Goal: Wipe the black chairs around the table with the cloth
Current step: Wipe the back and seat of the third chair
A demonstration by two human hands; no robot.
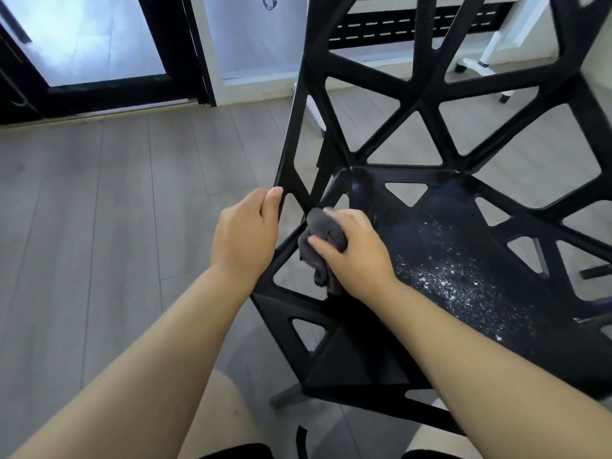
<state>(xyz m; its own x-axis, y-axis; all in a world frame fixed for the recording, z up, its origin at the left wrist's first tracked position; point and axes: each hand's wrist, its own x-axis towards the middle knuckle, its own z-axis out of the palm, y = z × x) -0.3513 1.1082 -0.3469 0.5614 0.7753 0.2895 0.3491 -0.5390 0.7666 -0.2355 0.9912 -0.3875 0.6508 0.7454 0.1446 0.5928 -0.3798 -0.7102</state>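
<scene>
- Bare knees (212,412) showed at the bottom edge, with both forearms reaching forward over them.
- The left hand (245,233) gripped a slanted bar on the left side of the chair (427,101), fingers curled round it and the thumb lying along its near face.
- The right hand (356,253) held the cloth (323,246), a bunched grey rag, with thumb and fingers closed over it; a fold hung down below the hand.
- The cloth was pressed against the left edge of the seat, just beside the left hand and near the corner where seat and back met.
- White specks (457,279) lay scattered over the middle and right of the dark seat, apart from the cloth.
- The chair's back rose beyond, an open lattice of black bars with triangular gaps.
- Grey plank floor (116,193) spread to the left and showed through the gaps.
- A dark-framed glass door (99,44) stood far left.
- A black slotted panel (414,28) and a white wheeled stand (483,61) were visible through the lattice, farthest off.
</scene>
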